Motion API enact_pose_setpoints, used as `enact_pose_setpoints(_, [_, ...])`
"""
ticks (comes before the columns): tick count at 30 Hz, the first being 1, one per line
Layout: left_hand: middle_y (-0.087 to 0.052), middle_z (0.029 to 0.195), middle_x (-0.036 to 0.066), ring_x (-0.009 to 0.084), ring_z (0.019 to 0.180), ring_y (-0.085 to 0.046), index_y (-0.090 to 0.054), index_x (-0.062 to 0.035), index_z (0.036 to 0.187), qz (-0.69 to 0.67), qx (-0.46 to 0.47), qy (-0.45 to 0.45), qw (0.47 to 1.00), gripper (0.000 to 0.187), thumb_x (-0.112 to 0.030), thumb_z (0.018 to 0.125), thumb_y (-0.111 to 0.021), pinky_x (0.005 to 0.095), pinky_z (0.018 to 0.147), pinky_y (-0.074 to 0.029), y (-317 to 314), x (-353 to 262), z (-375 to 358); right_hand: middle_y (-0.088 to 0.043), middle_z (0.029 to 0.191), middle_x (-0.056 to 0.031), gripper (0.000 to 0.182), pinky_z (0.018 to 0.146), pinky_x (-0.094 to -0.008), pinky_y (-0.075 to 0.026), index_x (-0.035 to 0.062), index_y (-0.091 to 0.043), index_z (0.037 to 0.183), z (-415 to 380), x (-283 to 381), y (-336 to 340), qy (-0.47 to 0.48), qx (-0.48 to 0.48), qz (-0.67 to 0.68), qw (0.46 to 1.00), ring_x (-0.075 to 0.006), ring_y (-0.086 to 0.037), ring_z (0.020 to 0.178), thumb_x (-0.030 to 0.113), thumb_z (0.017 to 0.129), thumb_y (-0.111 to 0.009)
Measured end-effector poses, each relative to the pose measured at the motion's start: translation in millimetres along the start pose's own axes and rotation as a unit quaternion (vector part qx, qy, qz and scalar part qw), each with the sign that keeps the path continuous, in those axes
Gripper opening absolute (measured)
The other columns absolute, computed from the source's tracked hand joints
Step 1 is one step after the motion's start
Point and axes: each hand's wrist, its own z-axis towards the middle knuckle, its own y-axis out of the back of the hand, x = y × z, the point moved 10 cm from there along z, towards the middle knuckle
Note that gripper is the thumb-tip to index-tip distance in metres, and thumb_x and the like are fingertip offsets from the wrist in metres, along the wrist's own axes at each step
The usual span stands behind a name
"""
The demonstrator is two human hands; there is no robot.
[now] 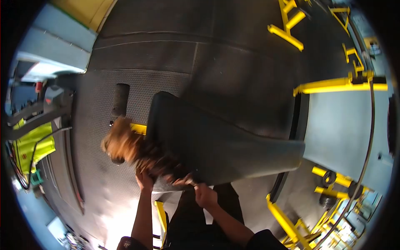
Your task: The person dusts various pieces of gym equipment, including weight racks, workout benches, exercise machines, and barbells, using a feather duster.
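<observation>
My right hand (206, 196) is closed around the thin handle of a brown feather duster (160, 160). The duster stretches up and left, and its lighter, golden-brown end is smeared by motion. It passes over the near left corner of a black padded exercise bench (221, 141). At that same corner is my left hand (144, 180), up against the duster's feathers. Its fingers are partly hidden by the feathers, so whether they grip the duster or the bench does not show. A dark foam roller pad (121, 99) sticks out beyond the bench's left end.
Yellow frames (287, 29) stand at the upper right. A rack with a long bar (366, 146) runs down the right side, with weight plates (329, 200) below. A treadmill (62, 146) with a bright yellow-green cloth (35, 146) is at left. Black matting (158, 54) covers the floor.
</observation>
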Motion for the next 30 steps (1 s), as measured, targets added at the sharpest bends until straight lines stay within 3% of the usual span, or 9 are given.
enact_pose_setpoints(1, [-0.055,0.134,0.019,0.0324,0.125,-0.052,-0.047,0.0000,0.139,0.403,-0.184,0.029,0.896,0.053,-0.035,0.104,-0.030,0.0445,0.104,-0.041,-9,-47,-8,-0.062,0.082,-0.0208,0.022,0.067,-0.0543,-0.050,0.0092,-0.056,0.101,-7,-28,12,-0.059,-0.060,0.023,0.996,-0.0420,-0.064,0.081,0.030,0.097,-0.049])
enact_pose_setpoints(8, [-0.039,0.148,0.021,0.0355,0.137,-0.037,-0.033,-0.0039,0.149,0.518,-0.146,-0.015,0.842,0.054,-0.035,0.105,-0.031,0.0437,0.112,-0.030,-34,-46,-8,-0.062,0.089,-0.0254,0.039,0.073,-0.0503,-0.047,-0.0013,-0.057,0.101,-40,-187,51,-0.277,-0.312,0.248,0.874,-0.0478,-0.058,0.083,0.030,0.104,-0.035])
enact_pose_setpoints(11, [-0.035,0.153,0.018,0.0334,0.140,-0.034,-0.024,-0.0083,0.154,0.377,-0.105,-0.027,0.920,0.060,-0.040,0.104,-0.033,0.0439,0.115,-0.024,9,-14,-4,-0.062,0.084,-0.0258,0.035,0.074,-0.0559,-0.047,0.0030,-0.056,0.099,-65,-138,-17,-0.318,-0.093,0.298,0.895,-0.0506,-0.060,0.085,0.033,0.102,-0.038])
enact_pose_setpoints(13, [-0.034,0.155,0.012,0.0300,0.141,-0.034,-0.029,-0.0126,0.153,0.128,-0.182,0.110,0.969,0.064,-0.046,0.100,-0.041,0.0419,0.116,-0.023,13,-21,-12,-0.063,0.091,-0.0205,0.031,0.074,-0.0528,-0.048,0.0064,-0.057,0.096,-75,-64,-49,-0.045,-0.060,0.171,0.982,-0.0426,-0.061,0.087,0.034,0.099,-0.044])
enact_pose_setpoints(18, [-0.033,0.154,0.019,0.0347,0.141,-0.033,-0.025,-0.0124,0.154,-0.281,0.174,0.027,0.943,0.067,-0.053,0.101,-0.031,0.0444,0.116,-0.024,-50,-55,-8,-0.065,0.096,-0.0125,0.025,0.073,-0.0504,-0.050,0.0117,-0.060,0.097,-87,-83,-44,-0.045,0.034,0.140,0.989,-0.0358,-0.065,0.088,0.033,0.097,-0.048])
enact_pose_setpoints(20, [-0.033,0.153,0.021,0.0359,0.139,-0.035,-0.030,-0.0099,0.152,0.012,-0.386,0.087,0.918,0.064,-0.051,0.103,-0.029,0.0443,0.116,-0.027,-1,-48,-43,-0.067,0.091,-0.0128,0.024,0.074,-0.0536,-0.050,0.0147,-0.060,0.101,-85,-149,-24,-0.117,-0.062,0.152,0.980,-0.0350,-0.066,0.089,0.033,0.098,-0.045])
enact_pose_setpoints(22, [-0.027,0.156,0.019,0.0350,0.140,-0.034,-0.027,-0.0104,0.153,0.247,-0.284,-0.001,0.926,0.067,-0.052,0.102,-0.033,0.0455,0.117,-0.022,-38,-51,-38,-0.068,0.090,-0.0097,0.017,0.076,-0.0535,-0.051,0.0226,-0.062,0.103,-96,-241,-1,-0.228,-0.139,0.139,0.954,-0.0368,-0.066,0.090,0.029,0.096,-0.048])
enact_pose_setpoints(24, [-0.013,0.161,0.019,0.0343,0.147,-0.019,-0.020,-0.0110,0.155,0.619,-0.109,-0.165,0.760,0.074,-0.052,0.099,-0.043,0.0539,0.118,-0.009,-112,-43,-36,-0.068,0.096,-0.0202,0.030,0.077,-0.0566,-0.049,0.0104,-0.062,0.099,-124,-308,73,-0.339,-0.286,0.203,0.873,-0.0455,-0.064,0.090,0.033,0.099,-0.042])
enact_pose_setpoints(30, [0.001,0.161,0.023,0.0417,0.149,0.001,-0.017,-0.0122,0.156,0.780,0.110,-0.137,0.600,0.085,-0.050,0.091,-0.057,0.0671,0.112,-0.003,-340,30,-66,-0.065,0.101,-0.0266,0.039,0.081,-0.0578,-0.046,0.0091,-0.059,0.106,-133,-533,149,-0.452,-0.372,0.250,0.771,-0.0503,-0.060,0.096,0.042,0.100,-0.038])
